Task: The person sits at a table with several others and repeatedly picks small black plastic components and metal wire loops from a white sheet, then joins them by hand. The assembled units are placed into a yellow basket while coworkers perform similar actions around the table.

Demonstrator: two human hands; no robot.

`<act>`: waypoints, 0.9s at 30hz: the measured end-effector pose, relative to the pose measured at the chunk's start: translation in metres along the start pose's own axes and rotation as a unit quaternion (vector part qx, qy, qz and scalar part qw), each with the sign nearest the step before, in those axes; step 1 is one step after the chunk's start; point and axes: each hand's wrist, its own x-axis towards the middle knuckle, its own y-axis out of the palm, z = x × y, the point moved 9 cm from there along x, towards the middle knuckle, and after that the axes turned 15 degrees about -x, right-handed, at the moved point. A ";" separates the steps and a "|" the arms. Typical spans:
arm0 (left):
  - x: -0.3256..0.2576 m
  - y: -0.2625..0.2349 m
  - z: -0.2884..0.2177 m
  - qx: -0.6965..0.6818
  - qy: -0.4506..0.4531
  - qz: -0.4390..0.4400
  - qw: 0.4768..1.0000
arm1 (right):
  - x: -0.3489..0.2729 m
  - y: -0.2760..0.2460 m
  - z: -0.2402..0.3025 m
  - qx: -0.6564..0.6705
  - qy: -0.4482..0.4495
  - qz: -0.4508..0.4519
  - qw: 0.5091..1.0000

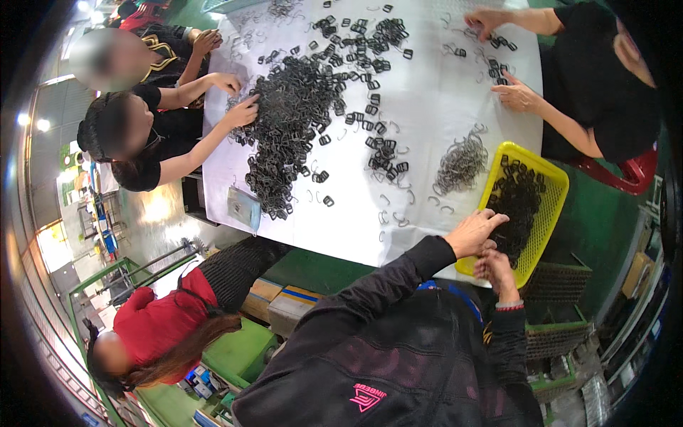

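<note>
At the near edge of the white table, my left hand (475,233) is over the near left rim of a yellow plastic basket (553,206). Its fingers bend together, and what they pinch is hidden. My right hand (497,271) is just below, its fingers curled close to the left thumb; any part between them is too small to make out. Small black buckle-like pieces (518,193) fill much of the basket. Left of it lies a heap of thin curved metal wires (461,165), with several loose curved wires (398,219) nearby.
A large pile of black buckle-like pieces (288,121) covers the table's middle left. Two people sit along the left side, one with hands (244,112) at the pile. Another person's hands (518,94) sort pieces at far right. A person in red (163,317) is at lower left.
</note>
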 end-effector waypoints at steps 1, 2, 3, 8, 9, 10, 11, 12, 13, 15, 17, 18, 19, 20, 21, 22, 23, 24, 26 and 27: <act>0.000 -0.009 0.009 -0.051 -0.005 -0.008 0.999 | -0.001 0.005 -0.006 -0.029 0.017 0.014 0.999; -0.001 -0.028 0.018 -0.034 0.005 -0.059 0.998 | -0.005 0.010 -0.008 -0.031 0.011 0.047 0.998; -0.003 -0.052 0.032 0.039 0.017 -0.104 0.994 | -0.006 0.017 -0.002 -0.012 -0.020 0.073 0.997; -0.033 -0.170 0.143 0.255 -0.139 -0.245 0.925 | -0.010 0.024 0.026 0.052 -0.115 0.065 0.990; -0.037 -0.177 0.154 0.292 -0.142 -0.238 0.915 | -0.010 0.023 0.033 0.051 -0.131 0.050 0.989; -0.040 -0.175 0.164 0.317 -0.152 -0.210 0.912 | -0.009 0.022 0.040 0.049 -0.145 0.034 0.988; -0.042 -0.172 0.171 0.341 -0.161 -0.180 0.908 | -0.009 0.021 0.046 0.056 -0.150 0.028 0.987; -0.044 -0.166 0.177 0.359 -0.176 -0.149 0.905 | -0.010 0.021 0.052 0.055 -0.157 0.024 0.986; -0.045 -0.162 0.172 0.371 -0.153 -0.150 0.903 | -0.012 0.020 0.057 0.054 -0.165 0.021 0.985; -0.053 -0.160 0.168 0.232 -0.145 -0.175 0.946 | -0.015 0.019 0.066 0.048 -0.169 0.015 0.984; -0.061 -0.171 0.170 0.094 -0.169 -0.213 0.958 | -0.016 0.018 0.073 0.033 -0.173 0.006 0.984; -0.070 -0.181 0.173 0.027 -0.195 -0.242 0.950 | -0.016 0.018 0.077 0.027 -0.175 0.003 0.984; -0.080 -0.191 0.174 -0.041 -0.208 -0.272 0.939 | -0.015 0.018 0.079 0.022 -0.175 0.004 0.984; -0.090 -0.201 0.180 -0.062 -0.258 -0.271 0.925 | -0.014 0.020 0.082 0.027 -0.177 0.013 0.984; -0.098 -0.209 0.180 -0.169 -0.246 -0.297 0.907 | -0.013 0.021 0.083 0.022 -0.174 0.010 0.984; -0.104 -0.214 0.185 -0.268 -0.266 -0.314 0.871 | -0.012 0.021 0.084 0.021 -0.171 0.003 0.985; -0.106 -0.219 0.179 -0.377 -0.223 -0.317 0.842 | -0.011 0.022 0.086 0.023 -0.178 0.005 0.984; -0.108 -0.220 0.174 -0.482 -0.182 -0.315 0.797 | -0.012 0.023 0.088 0.028 -0.184 0.008 0.982; -0.108 -0.221 0.171 -0.499 -0.200 -0.286 0.793 | -0.013 0.027 0.088 0.028 -0.187 0.015 0.982; -0.104 -0.217 0.168 -0.511 -0.201 -0.259 0.794 | -0.013 0.028 0.088 0.025 -0.184 0.017 0.982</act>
